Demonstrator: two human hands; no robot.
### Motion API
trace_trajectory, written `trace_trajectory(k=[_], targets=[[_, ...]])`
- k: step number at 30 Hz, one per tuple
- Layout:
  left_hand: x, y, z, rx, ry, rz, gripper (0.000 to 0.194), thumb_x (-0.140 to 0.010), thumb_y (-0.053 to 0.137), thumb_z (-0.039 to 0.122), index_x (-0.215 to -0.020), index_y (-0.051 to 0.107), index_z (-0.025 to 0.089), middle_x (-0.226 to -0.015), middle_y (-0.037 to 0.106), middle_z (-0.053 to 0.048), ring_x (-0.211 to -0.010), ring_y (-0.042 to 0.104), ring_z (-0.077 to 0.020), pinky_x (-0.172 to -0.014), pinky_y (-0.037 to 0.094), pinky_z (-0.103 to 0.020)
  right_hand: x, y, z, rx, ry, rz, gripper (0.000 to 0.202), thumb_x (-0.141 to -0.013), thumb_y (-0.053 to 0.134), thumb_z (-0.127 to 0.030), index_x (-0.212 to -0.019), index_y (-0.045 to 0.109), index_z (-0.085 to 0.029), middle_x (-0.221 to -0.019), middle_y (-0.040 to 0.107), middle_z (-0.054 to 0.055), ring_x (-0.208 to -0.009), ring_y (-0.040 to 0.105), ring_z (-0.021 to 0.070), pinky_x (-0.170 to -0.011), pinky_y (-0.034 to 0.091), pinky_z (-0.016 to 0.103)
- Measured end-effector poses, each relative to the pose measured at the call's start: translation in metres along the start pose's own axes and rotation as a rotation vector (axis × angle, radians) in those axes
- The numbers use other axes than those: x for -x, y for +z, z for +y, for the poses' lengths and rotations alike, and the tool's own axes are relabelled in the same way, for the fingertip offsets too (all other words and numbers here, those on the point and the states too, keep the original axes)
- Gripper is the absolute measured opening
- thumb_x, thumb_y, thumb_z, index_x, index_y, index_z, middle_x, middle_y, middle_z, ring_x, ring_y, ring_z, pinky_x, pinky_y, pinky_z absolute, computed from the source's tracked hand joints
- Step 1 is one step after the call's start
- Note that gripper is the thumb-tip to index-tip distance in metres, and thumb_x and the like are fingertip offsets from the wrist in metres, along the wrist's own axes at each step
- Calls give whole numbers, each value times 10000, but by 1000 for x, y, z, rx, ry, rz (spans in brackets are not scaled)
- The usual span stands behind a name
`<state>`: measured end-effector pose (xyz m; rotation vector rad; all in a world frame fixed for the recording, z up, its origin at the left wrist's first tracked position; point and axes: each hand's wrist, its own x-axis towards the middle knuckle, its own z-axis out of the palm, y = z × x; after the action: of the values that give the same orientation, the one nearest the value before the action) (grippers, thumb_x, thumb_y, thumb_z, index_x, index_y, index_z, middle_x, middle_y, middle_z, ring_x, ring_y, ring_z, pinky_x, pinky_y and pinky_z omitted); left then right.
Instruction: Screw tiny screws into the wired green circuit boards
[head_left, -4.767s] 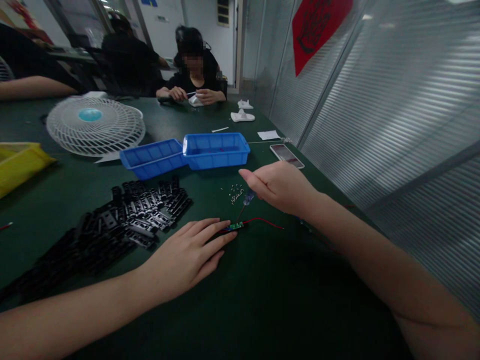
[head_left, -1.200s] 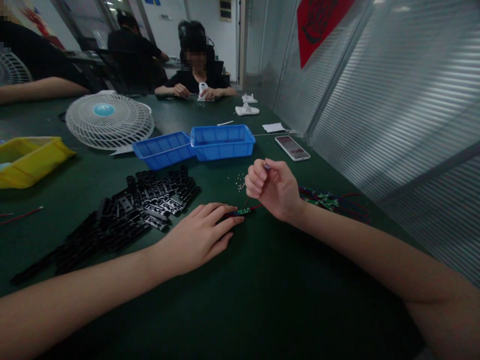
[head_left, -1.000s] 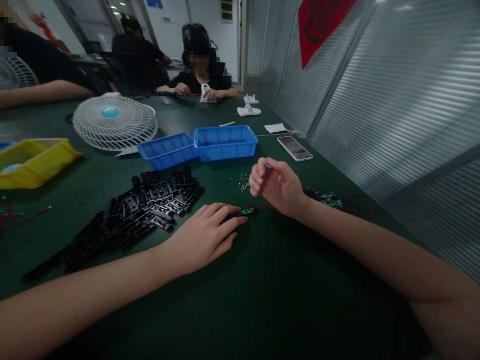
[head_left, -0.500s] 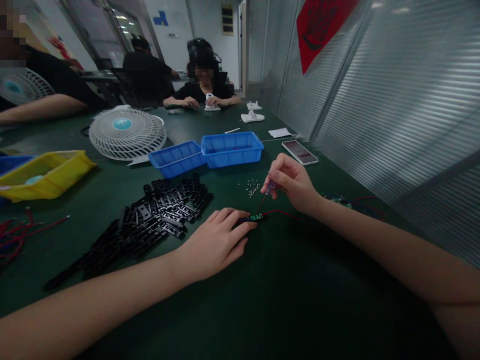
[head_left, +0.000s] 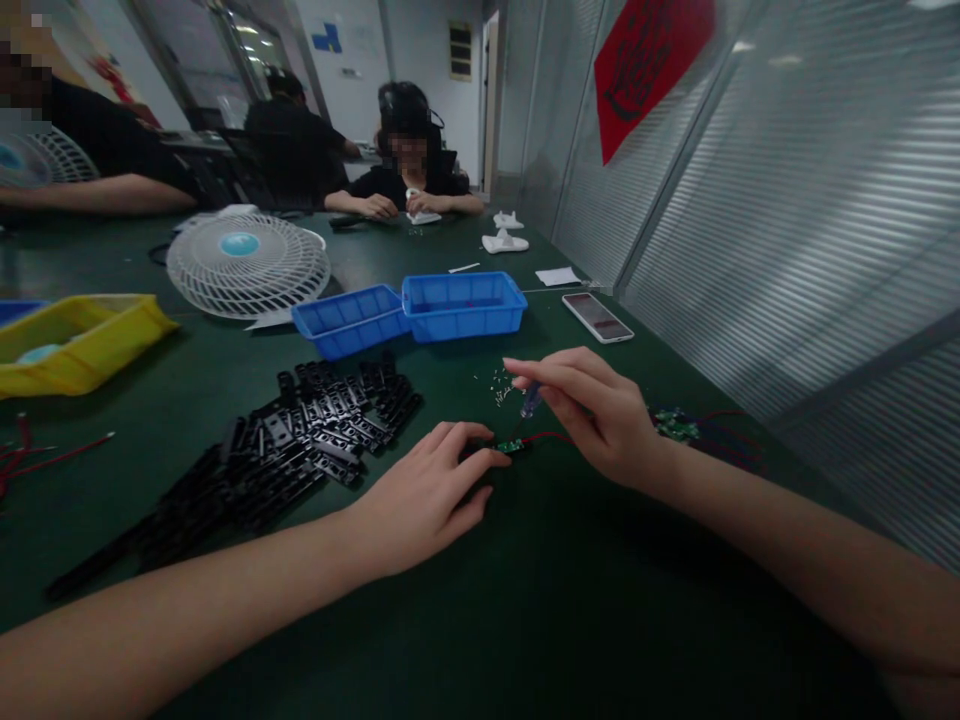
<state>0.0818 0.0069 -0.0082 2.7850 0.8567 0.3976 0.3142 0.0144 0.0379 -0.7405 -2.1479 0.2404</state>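
Observation:
My left hand point(head_left: 439, 492) rests low over the table, its fingers closed around a small black part that they mostly hide. On that part's right end shows a little green circuit board point(head_left: 511, 446), with a red wire point(head_left: 546, 436) running off to the right. Just above the board, my right hand point(head_left: 596, 412) has a small screwdriver point(head_left: 531, 399) with a clear purplish handle between thumb and fingers. The screwdriver points down at the board; whether its tip touches is too small to tell. Behind it lie several tiny screws point(head_left: 501, 385).
A heap of black plastic pieces point(head_left: 322, 430) lies to the left. Beyond stand two blue bins point(head_left: 465, 318), a fan point(head_left: 247, 262) and a phone point(head_left: 598, 318). A yellow bin point(head_left: 97, 350) is far left. More circuit boards point(head_left: 677, 425) with wires lie right. Other people sit around.
My right hand has come down, its index finger now stretched out across the top of the screwdriver handle. My left hand keeps its hold on the black part. The view has shifted slightly.

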Motion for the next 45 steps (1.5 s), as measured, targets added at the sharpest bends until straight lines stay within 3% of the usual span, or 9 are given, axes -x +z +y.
trace_trajectory(k=[5, 9, 12, 16, 23, 30, 38, 41, 45], targets=[[3, -4, 3, 33, -75, 49, 512, -911, 461, 217, -1399, 336, 310, -1363, 322, -93, -1077, 501, -214, -915, 512, -417, -6, -8, -4, 107, -15, -34, 288, -915, 522, -197, -1191, 599, -234, -989, 677, 32, -955, 565, 182, -873, 424, 345], [5, 0, 2, 55, -120, 114, 548, -902, 459, 213, -1412, 258, 232, -1354, 305, -125, -1138, 490, -238, -921, 522, -409, -8, -14, -6, 195, 11, -76, 136, -896, 578, -273, -973, 625, -172, -886, 662, 27, -862, 564, 152, -785, 412, 289], [4, 4, -1, 80, -151, 139, 472, -914, 435, 217, -1362, 291, 187, -1315, 339, -133, -1112, 509, -226, -907, 527, -383, -7, -17, -2, 263, 12, -178, 171, -915, 543, -312, -884, 606, -156, -780, 623, 12, -731, 556, 117, -677, 392, 245], [2, 5, -3, 97, -139, 85, 380, -925, 428, 226, -1295, 354, 182, -1232, 420, -104, -1054, 524, -200, -912, 508, -367, -5, -17, 4, 376, 2, -238, 291, -958, 424, -311, -786, 591, -147, -687, 577, 10, -631, 530, 109, -588, 356, 241], [3, 8, -5, 75, -122, 85, 239, -923, 432, 239, -1154, 414, 179, -1071, 495, -69, -952, 525, -194, -845, 493, -376, -8, -18, -8, 271, 7, -334, 199, -873, 375, -156, -932, 564, -136, -868, 571, 40, -744, 524, 124, -656, 379, 250], [2, 7, -3, 64, -122, 102, 237, -923, 436, 259, -1141, 394, 177, -1037, 507, -67, -952, 531, -200, -828, 487, -365, -5, -13, -23, 439, -14, -350, 204, -933, 373, -201, -1083, 492, -129, -735, 576, -13, -578, 510, 91, -537, 319, 230], [1, 6, -4, 74, -120, 76, 217, -918, 452, 265, -1111, 404, 177, -1006, 513, -59, -925, 520, -200, -809, 477, -368, -4, -15, -11, 612, 51, -265, 368, -954, 381, -452, -748, 532, -186, -508, 464, -45, -443, 419, 90, -470, 210, 245], [2, 6, -5, 81, -115, 76, 206, -926, 449, 268, -1106, 407, 178, -1015, 520, -59, -928, 514, -201, -820, 468, -373, -5, -16, -7, 562, 136, -266, 398, -976, 290, -395, -736, 531, -187, -544, 473, -28, -483, 430, 101, -497, 238, 252], [1, 6, -6, 65, -99, 61, 171, -973, 370, 259, -1123, 423, 193, -1019, 546, -50, -920, 514, -198, -818, 455, -374, -6, -16, -10, 355, 160, -267, 205, -927, 308, -227, -962, 500, -163, -775, 567, 12, -656, 530, 117, -596, 350, 249]])
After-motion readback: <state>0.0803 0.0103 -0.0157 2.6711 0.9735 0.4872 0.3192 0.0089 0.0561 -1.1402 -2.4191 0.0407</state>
